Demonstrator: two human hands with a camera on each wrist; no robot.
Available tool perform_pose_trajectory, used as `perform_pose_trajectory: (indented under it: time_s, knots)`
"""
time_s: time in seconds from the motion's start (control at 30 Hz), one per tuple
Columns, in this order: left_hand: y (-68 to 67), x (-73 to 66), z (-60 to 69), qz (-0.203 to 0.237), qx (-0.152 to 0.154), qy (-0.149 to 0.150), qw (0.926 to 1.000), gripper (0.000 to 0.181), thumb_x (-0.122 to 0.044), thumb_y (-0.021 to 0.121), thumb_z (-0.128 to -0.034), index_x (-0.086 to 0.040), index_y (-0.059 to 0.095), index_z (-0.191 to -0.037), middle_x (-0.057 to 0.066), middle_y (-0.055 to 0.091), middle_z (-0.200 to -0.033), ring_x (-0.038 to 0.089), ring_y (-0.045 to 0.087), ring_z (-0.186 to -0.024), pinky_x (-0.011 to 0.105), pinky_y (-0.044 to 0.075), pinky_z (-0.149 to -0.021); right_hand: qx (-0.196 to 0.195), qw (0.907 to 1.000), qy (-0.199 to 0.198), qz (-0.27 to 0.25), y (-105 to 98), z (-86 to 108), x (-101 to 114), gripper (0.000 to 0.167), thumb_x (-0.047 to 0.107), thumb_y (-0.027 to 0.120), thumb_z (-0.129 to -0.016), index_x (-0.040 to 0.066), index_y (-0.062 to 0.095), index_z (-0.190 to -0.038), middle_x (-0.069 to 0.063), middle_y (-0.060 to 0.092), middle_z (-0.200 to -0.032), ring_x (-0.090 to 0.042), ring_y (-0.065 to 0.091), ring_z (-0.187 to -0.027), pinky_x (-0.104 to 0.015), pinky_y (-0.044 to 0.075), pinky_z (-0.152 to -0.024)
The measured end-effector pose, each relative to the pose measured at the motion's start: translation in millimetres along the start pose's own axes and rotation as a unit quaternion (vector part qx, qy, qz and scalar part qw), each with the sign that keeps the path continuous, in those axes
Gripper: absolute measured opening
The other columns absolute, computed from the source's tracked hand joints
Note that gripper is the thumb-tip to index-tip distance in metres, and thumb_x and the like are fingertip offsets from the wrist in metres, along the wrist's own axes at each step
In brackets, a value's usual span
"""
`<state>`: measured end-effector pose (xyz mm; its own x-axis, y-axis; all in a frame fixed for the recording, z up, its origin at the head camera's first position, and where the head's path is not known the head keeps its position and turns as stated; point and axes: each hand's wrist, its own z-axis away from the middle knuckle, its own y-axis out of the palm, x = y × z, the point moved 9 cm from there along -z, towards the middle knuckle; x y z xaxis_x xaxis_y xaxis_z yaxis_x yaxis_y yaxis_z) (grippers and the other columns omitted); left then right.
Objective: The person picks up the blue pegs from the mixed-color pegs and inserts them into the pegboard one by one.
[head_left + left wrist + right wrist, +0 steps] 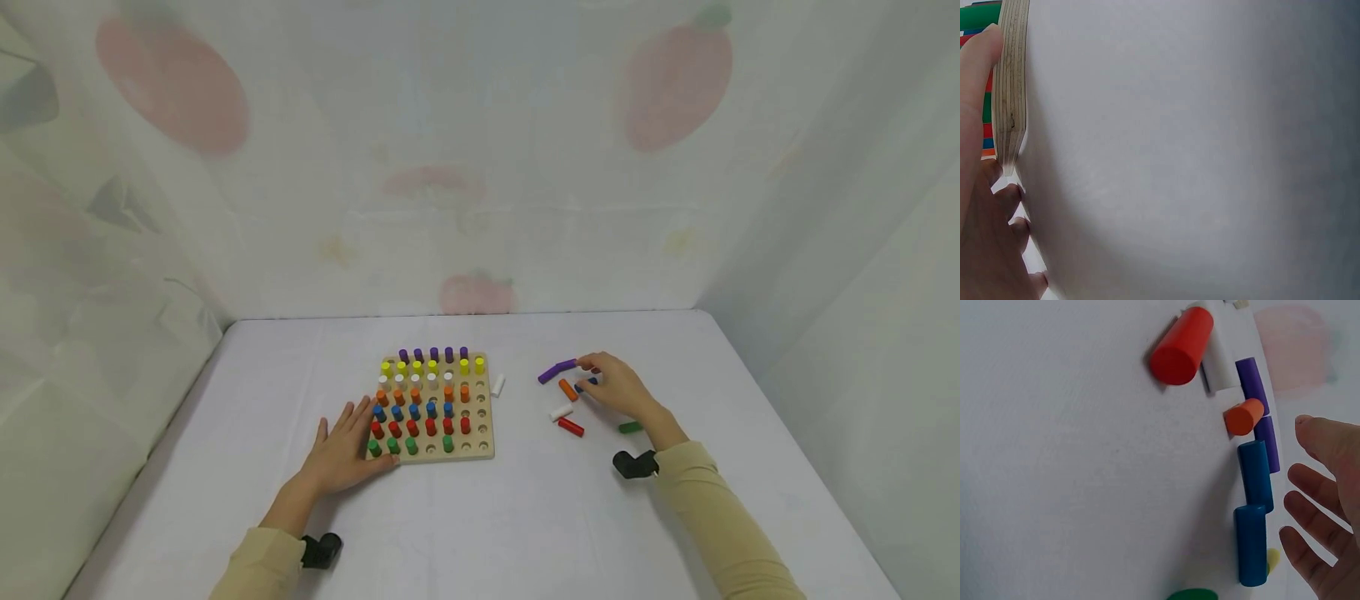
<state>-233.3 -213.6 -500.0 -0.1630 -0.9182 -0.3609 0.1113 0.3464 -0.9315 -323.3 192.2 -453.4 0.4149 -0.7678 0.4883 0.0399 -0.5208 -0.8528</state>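
A wooden pegboard (474, 454) with rows of colored pegs lies left of center on the table. My left hand (341, 454) rests along its near left corner, fingers extended beside the left edge. In the left wrist view, the thumb (982, 53) touches the board's layered side. To the right, my right hand (618, 385) hovers over loose pegs, thumb and fingers apart, holding nothing. Closest to it are two blue pegs (1255, 476) lying end to end, with two purple pegs (1266, 444) and an orange peg (1245, 416) just past them.
Also loose on the right are a red peg (571, 427), a white peg (561, 412) and a green peg (630, 427). Another white peg (498, 386) lies against or close to the board's right edge. In the right wrist view, something yellow (1274, 559) shows behind a blue peg.
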Motion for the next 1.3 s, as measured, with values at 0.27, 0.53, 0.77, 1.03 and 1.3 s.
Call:
perform_pose_trajectory:
  time_s: [0.27,0.53,0.77,1.03,1.3]
  knots:
    - [0.2,0.1,-0.4,-0.001,0.003,-0.001,1.0,0.107,-0.071,0.059,-0.0698,-0.009,0.02,-0.147,0.014,0.021,-0.152,0.039,0.014,-0.139,0.068,0.002,-0.104,0.008,0.9998,-0.005,0.016,4.6,2.5,-6.1,0.034,0.017,0.068,-0.083,0.002,0.061,-0.112,-0.012,0.063,-0.102,-0.026,0.059,-0.094,-0.042,0.05,-0.082]
    - [-0.5,-0.4,-0.4,0.0,0.004,0.001,1.0,0.107,-0.071,0.059,-0.0698,-0.008,0.021,-0.147,0.014,0.021,-0.152,0.039,0.014,-0.139,0.068,0.002,-0.104,0.018,0.9993,0.005,0.031,11.7,1.2,-15.4,0.028,0.016,0.069,-0.082,0.006,0.063,-0.107,-0.007,0.061,-0.098,-0.022,0.058,-0.091,-0.041,0.05,-0.082]
    - [-1.2,-1.0,0.0,0.002,0.003,0.003,1.0,0.107,-0.07,0.06,-0.0698,-0.007,0.021,-0.147,0.015,0.021,-0.152,0.04,0.015,-0.138,0.069,0.003,-0.103,0.02,0.9991,0.009,0.037,13.8,-0.4,-20.6,0.024,0.016,0.07,-0.081,0.008,0.064,-0.103,-0.004,0.058,-0.09,-0.017,0.054,-0.081,-0.036,0.049,-0.075]
    - [-1.4,-1.6,0.5,-0.004,0.003,0.001,1.0,0.107,-0.071,0.059,-0.0701,-0.007,0.021,-0.147,0.014,0.021,-0.152,0.04,0.015,-0.138,0.069,0.003,-0.103,0.025,0.9988,0.015,0.04,15.7,-1.3,-26.0,0.021,0.015,0.07,-0.081,0.008,0.065,-0.1,-0.003,0.057,-0.086,-0.015,0.052,-0.077,-0.034,0.049,-0.072]
    - [-1.0,-1.6,0.1,0.0,0.003,-0.001,1.0,0.107,-0.07,0.06,-0.07,-0.007,0.021,-0.147,0.015,0.021,-0.152,0.04,0.015,-0.138,0.069,0.003,-0.103,0.025,0.9989,0.008,0.039,18.4,-2.9,-25.4,0.02,0.014,0.069,-0.081,0.009,0.065,-0.1,-0.003,0.057,-0.086,-0.015,0.052,-0.077,-0.032,0.049,-0.071]
